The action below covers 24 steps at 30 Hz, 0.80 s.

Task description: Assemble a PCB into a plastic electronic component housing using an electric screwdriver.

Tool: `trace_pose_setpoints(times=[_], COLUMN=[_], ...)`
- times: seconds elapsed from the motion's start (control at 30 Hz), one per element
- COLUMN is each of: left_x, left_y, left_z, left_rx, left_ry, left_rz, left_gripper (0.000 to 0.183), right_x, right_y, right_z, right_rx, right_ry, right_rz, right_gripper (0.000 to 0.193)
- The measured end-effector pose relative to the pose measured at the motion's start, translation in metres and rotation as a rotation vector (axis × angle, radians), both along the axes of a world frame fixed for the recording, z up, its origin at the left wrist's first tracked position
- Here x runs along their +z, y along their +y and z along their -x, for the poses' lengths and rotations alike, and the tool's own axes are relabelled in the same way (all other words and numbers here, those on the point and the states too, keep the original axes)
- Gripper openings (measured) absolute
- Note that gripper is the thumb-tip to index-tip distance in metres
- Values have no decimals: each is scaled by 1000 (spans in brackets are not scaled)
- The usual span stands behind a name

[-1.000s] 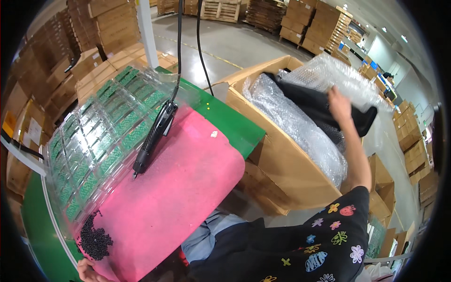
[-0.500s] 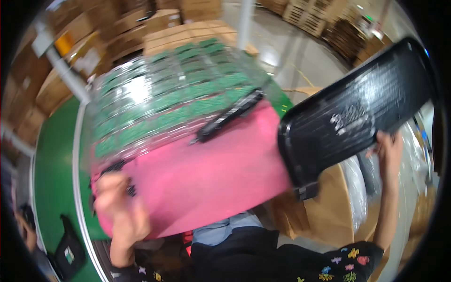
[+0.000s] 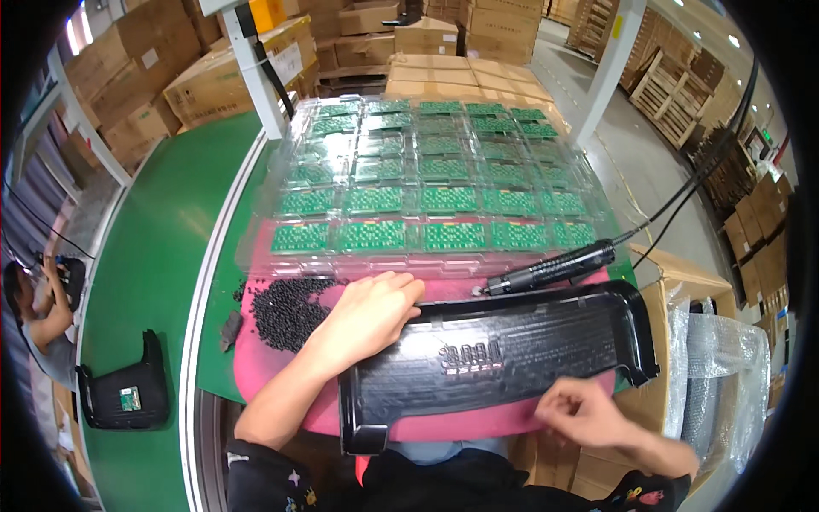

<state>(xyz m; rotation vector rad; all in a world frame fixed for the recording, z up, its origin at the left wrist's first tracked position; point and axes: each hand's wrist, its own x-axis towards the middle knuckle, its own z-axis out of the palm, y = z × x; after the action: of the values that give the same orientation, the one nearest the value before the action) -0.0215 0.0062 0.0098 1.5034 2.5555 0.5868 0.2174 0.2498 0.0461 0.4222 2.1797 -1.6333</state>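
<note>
A long black plastic cover (image 3: pixel 529 367) with raised end walls lies on the pink mat (image 3: pixel 299 414), its inner side up. Small slots and studs show near its middle. My left hand (image 3: pixel 367 316) grips the cover's far edge towards the left, fingers bent over it. Close to the near edge, right of middle, is my right hand (image 3: pixel 589 414), fingers curled in a pinch; what they hold, if anything, cannot be made out. A pile of small black pieces (image 3: pixel 290 311) is beside my left hand. Beyond the cover rests a black electric screwdriver (image 3: pixel 554 267) with a cable.
Clear plastic trays (image 3: pixel 392 262) of green circuit boards (image 3: pixel 448 235) fill the far worktop. At left runs a green conveyor (image 3: pixel 183 200) carrying another black cover (image 3: pixel 128 375) with a board; a person (image 3: pixel 43 316) sits beyond. An open carton (image 3: pixel 691 277) holding bubble-wrapped items stands right.
The cover has come down from the right, where my right hand held it raised, onto the mat. My left hand has moved onto its far edge. My view has shifted.
</note>
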Motion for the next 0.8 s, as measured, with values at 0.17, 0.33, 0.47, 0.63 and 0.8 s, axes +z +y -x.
trace_pose_setpoints(times=[0.17, 0.33, 0.47, 0.63, 0.8], left_x=[-15, -10, -14, -13, -10], left_y=[-17, -3, -9, -10, -6], left_z=[14, 20, 23, 24, 19], left_rx=[-52, -44, 119, 152, 229], left_ry=[23, -29, -58, -14, -6], left_rz=[-134, -249, -271, -321, -356], left_gripper=[18, 23, 20, 25, 23], right_x=[21, -24, -62, -63, -43], right_y=[23, 114, 131, 128, 105], right_z=[186, 347, 399, 407, 371], right_rx=[228, 144, 223, 339, 192], right_ry=[621, 563, 322, 167, 580], right_rz=[-762, -1603, -1707, -1699, -1616], right_gripper=[23, 36, 48, 67, 72])
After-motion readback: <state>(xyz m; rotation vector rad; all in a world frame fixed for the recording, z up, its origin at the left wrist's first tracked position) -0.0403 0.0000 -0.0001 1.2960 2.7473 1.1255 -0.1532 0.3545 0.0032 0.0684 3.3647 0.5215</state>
